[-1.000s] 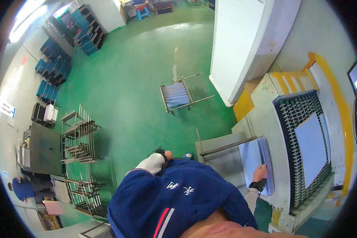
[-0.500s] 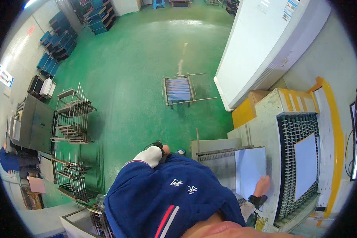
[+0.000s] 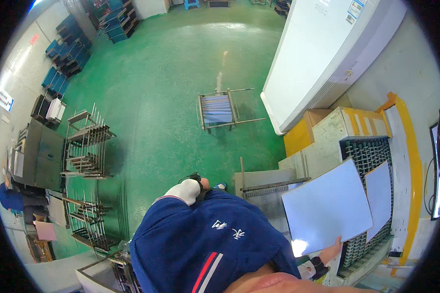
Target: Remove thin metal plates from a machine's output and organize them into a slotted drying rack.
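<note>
A flat, pale bluish-white panel (image 3: 327, 205) is tilted up over the side of the machine. My right hand (image 3: 330, 250) is closed on its lower edge, near the right corner, with the thumb showing on its face. Beyond it, a second pale panel (image 3: 382, 198) lies on the roller conveyor (image 3: 349, 146); the held panel partly overlaps it in view. A slotted metal rack (image 3: 274, 184) stands just left of the held panel. My left hand (image 3: 205, 183) is by my left side past the white cuff, its fingers mostly hidden.
A loaded rack of panels (image 3: 217, 108) stands on the green floor (image 3: 166, 73) ahead. Metal racks (image 3: 89, 144) line the left, with a person (image 3: 12, 196) beyond them. A tall white cabinet (image 3: 313, 58) and a yellow-taped box (image 3: 298, 136) are at the right.
My right hand has brought the panel up from the slotted rack and rightward, turning its broad face into view over the conveyor's near edge. My left hand stays by my side.
</note>
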`<state>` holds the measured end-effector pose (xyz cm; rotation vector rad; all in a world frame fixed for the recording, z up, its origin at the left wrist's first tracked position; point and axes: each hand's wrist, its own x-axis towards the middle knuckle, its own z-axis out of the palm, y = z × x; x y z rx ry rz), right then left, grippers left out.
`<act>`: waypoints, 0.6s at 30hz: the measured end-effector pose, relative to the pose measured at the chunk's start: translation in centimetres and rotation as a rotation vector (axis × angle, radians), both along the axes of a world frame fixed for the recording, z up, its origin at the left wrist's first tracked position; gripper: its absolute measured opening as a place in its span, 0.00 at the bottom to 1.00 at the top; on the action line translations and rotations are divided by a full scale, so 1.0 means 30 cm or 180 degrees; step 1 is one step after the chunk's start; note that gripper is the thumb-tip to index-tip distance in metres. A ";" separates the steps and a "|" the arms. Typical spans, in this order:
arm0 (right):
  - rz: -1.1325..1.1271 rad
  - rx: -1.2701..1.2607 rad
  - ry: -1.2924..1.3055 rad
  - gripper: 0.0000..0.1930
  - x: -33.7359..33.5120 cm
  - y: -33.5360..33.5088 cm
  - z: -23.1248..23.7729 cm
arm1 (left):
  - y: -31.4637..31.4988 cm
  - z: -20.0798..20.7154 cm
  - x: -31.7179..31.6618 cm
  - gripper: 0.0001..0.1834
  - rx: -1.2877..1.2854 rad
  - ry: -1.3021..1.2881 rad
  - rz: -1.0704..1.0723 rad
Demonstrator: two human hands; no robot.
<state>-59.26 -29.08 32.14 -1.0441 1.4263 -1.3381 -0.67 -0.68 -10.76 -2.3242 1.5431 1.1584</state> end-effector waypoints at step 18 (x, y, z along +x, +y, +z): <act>-0.0783 -0.0008 -0.2884 0.12 0.088 -0.016 -0.254 | -0.037 0.179 0.019 0.21 0.0434 0.0346 0.0256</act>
